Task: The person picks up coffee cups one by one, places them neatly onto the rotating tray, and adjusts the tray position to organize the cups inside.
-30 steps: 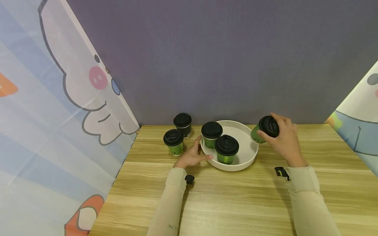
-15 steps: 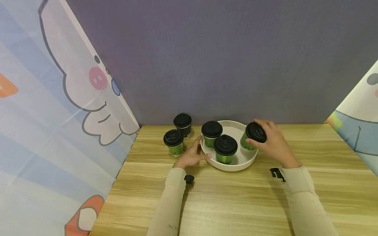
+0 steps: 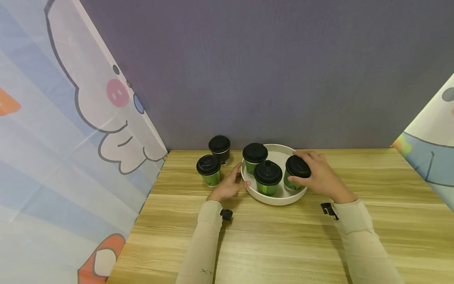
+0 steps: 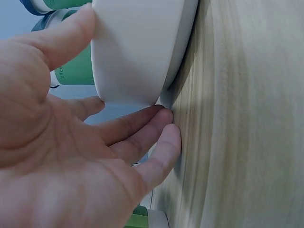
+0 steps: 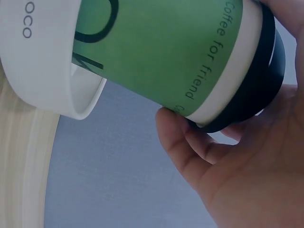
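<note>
My right hand (image 3: pixel 320 178) grips a green paper coffee cup (image 5: pixel 166 47) by its black lid and upper side, with the thumb on the near side. In the right wrist view the cup's lower end is inside the rim of a round white tray (image 5: pixel 38 71). Two more lidded green coffee cups stand upright in that tray, one at the back left (image 3: pixel 255 154) and one in front (image 3: pixel 268 177). At the tray's left side is my left hand (image 3: pixel 228 186), its fingers fairly straight and spread. Its thumb and fingertips touch the tray's outer wall and rim in the left wrist view.
Left of the tray stand a green coffee cup (image 3: pixel 209 169) and, behind it, a dark coffee cup (image 3: pixel 220 150), both with black lids. A grey wall panel (image 3: pixel 269 75) rises along the back edge of the wooden table (image 3: pixel 276 236). Cartoon-printed cloths (image 3: pixel 64 130) hang at both sides.
My right hand has carried its coffee cup leftward and down, from beyond the tray's right rim into the tray. The front cup has shifted slightly left. My left hand has stayed nearly still.
</note>
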A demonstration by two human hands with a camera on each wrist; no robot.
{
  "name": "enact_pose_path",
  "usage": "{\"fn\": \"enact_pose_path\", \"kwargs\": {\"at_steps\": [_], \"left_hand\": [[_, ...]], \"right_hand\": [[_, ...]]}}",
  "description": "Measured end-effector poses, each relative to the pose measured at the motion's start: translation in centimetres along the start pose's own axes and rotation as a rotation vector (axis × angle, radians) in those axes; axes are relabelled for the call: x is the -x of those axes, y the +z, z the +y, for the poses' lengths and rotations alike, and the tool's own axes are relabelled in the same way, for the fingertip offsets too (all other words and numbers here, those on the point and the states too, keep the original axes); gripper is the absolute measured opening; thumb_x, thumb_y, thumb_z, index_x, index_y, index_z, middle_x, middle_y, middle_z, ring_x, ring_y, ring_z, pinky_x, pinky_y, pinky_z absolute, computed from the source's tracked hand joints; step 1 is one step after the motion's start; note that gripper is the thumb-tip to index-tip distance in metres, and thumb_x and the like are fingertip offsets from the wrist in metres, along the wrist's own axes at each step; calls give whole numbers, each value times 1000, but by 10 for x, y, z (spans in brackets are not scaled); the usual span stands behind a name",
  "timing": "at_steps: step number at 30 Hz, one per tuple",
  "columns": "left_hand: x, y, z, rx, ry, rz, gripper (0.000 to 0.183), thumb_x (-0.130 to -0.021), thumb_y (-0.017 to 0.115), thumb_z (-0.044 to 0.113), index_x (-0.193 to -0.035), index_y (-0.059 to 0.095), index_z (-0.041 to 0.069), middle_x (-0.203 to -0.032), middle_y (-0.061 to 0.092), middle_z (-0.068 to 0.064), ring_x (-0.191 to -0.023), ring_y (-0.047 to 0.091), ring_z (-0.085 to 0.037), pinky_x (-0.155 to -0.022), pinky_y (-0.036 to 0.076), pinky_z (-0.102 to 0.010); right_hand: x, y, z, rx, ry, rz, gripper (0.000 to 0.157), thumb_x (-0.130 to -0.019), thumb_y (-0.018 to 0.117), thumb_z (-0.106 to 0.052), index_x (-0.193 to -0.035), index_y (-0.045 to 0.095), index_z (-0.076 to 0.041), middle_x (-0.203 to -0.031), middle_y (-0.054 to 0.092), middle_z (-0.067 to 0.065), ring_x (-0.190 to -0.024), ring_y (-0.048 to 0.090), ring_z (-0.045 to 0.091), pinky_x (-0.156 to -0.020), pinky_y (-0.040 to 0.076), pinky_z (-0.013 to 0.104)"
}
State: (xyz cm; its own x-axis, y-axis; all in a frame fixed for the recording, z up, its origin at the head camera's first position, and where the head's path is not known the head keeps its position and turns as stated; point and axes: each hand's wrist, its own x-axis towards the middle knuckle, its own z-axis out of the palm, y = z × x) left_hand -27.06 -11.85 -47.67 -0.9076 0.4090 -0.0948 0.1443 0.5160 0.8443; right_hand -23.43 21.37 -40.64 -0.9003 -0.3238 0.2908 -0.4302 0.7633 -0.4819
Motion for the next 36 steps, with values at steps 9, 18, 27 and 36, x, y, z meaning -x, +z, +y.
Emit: {"fn": "enact_pose_path", "kwargs": {"at_steps": [9, 18, 27, 36], "left_hand": [[-2, 1, -2, 12, -13, 30, 77, -105, 58, 36, -166, 13, 21, -153, 52, -20, -142, 50, -33, -115, 41, -50], [-2, 1, 2, 1, 2, 86, 60, -107, 56, 28, -158, 27, 16, -145, 58, -23, -135, 57, -35, -111, 46, -51], [-5, 3, 1, -27, -3, 149, 51, -107, 56, 29, -153, 37, 16, -140, 62, -22, -131, 61, -35, -108, 50, -48], [-6, 6, 0, -98, 12, 263, 38, -107, 56, 27, -143, 48, 18, -130, 68, -21, -123, 67, -34, -103, 53, -49]], "right_hand": [[1, 5, -7, 15, 24, -84, 89, -85, 81, -52, -154, 43, -12, -151, 44, 23, -127, 42, 44, -98, 45, 68], [-1, 14, -11, 12, 14, -103, 90, -84, 81, -53, -154, 43, -10, -153, 44, 22, -126, 44, 41, -98, 46, 67], [-1, 16, -15, 14, 22, -123, 90, -86, 77, -56, -154, 42, -9, -153, 43, 22, -127, 43, 42, -99, 46, 67], [-2, 24, -16, -5, 19, -149, 91, -88, 73, -60, -157, 37, -12, -155, 38, 21, -138, 38, 47, -101, 44, 69]]}}
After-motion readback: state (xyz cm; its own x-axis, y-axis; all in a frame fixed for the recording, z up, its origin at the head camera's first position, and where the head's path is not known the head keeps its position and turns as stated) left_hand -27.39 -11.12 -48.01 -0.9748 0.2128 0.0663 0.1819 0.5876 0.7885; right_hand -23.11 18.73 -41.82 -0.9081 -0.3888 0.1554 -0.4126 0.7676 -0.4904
